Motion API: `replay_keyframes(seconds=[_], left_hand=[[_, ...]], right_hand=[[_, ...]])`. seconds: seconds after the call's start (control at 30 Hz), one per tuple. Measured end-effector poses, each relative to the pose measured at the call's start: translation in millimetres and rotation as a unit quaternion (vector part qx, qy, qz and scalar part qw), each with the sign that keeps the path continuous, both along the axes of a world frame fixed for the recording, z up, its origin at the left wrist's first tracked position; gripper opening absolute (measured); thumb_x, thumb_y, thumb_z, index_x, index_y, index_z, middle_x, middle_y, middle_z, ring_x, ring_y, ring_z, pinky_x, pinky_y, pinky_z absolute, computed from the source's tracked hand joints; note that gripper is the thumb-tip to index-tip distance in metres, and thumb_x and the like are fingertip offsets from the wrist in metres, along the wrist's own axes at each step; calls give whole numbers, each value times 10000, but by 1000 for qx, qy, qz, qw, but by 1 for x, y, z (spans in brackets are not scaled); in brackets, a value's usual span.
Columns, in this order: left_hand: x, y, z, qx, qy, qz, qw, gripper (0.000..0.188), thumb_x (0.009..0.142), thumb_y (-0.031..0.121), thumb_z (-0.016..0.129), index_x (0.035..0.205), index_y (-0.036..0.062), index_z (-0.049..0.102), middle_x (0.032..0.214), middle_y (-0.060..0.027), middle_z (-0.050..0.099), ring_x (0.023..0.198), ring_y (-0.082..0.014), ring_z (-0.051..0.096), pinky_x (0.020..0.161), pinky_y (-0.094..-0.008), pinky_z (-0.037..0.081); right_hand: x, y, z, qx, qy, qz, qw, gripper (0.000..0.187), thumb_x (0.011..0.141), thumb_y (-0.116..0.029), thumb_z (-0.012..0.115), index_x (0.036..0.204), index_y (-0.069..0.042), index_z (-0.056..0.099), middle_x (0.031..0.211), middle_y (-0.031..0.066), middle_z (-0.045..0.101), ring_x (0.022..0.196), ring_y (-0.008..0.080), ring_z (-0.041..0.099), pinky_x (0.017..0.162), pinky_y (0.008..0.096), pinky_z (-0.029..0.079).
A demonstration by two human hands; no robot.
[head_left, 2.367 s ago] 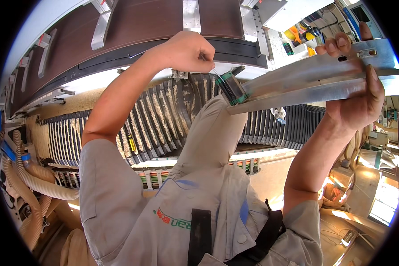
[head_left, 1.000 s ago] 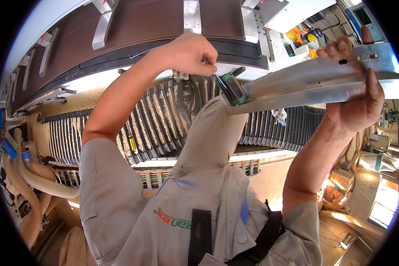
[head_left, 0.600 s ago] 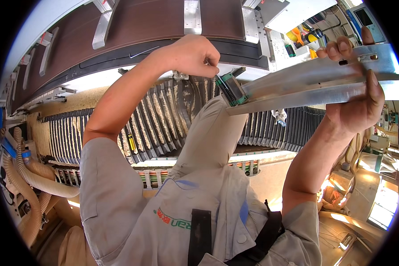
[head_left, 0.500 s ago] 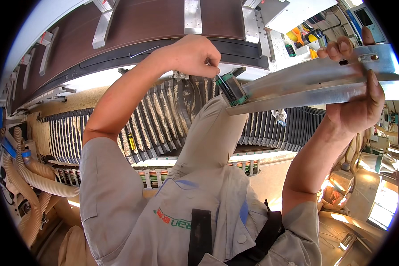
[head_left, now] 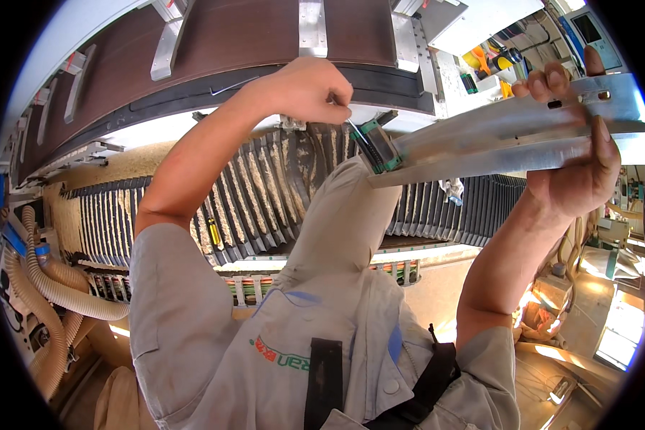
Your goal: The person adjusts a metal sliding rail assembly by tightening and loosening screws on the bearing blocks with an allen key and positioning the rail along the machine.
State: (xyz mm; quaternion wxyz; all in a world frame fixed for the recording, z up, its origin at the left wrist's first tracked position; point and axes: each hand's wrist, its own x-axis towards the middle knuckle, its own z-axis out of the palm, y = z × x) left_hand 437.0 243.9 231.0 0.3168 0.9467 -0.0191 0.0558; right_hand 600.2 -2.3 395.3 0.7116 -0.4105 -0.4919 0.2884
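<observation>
My left hand [head_left: 309, 89] is closed, with thumb and fingers pinched on a thin metal rod [head_left: 352, 126]. The rod slants down to a small black block with green ends [head_left: 381, 146], and its lower tip is hard to make out there. That block sits at the near-left end of a long silver metal channel [head_left: 473, 143]. My right hand [head_left: 573, 161] grips the channel toward its far right end, thumb on one side and fingers over the other edge. The channel's left end rests by my raised knee [head_left: 344, 208], seemingly touching it.
A bent hex key [head_left: 234, 86] lies on the black ledge of the machine bed [head_left: 229, 43]. Below runs a ribbed black bellows cover [head_left: 258, 193] strewn with chips, a yellow-black tool [head_left: 213, 231] on it. Beige hoses [head_left: 79, 304] hang at left. Another green-black block [head_left: 469, 83] stands at upper right.
My left hand has shifted slightly left and down. The block and the channel's left end have moved a little right and down; both grips stay the same.
</observation>
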Motion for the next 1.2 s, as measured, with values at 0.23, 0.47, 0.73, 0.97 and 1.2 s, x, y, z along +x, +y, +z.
replay_keyframes(seconds=[0.23,0.47,0.73,0.97,1.2], left_hand=[[-51,56,-86,-242,35,124,962,91,890,102,658,869,14,660,724,-24,612,679,-80,534,619,-263,446],[-50,99,-198,194,-97,292,931,55,807,148,664,846,126,697,834,-36,601,886,-283,571,795,-418,437],[-39,99,-218,237,-171,419,860,68,777,172,699,836,141,710,858,-36,602,907,-262,564,794,-406,422],[-65,66,-223,140,-262,522,799,242,764,140,722,991,73,670,912,-80,631,899,-294,596,819,-419,464],[-153,94,-285,-188,-379,747,513,251,855,101,710,1043,-45,632,844,-41,628,728,-118,557,661,-270,477]], right_hand=[[-5,-10,0,-15,9,-32,999,789,837,-330,550,1474,5,229,1078,154,425,1011,252,437,964,433,324],[-2,-10,-5,-3,3,-39,999,768,852,-323,524,1476,6,220,1057,153,426,957,244,418,930,443,350],[-3,-7,-5,-16,8,-39,999,688,828,-318,561,1340,51,286,1055,131,373,981,229,365,945,431,285],[4,-20,-7,-43,25,-94,994,505,732,-296,656,1011,16,373,1021,95,316,981,211,329,944,382,256],[5,-20,-9,-22,41,-119,992,454,738,-324,591,976,12,401,998,101,311,942,222,315,884,406,262]])
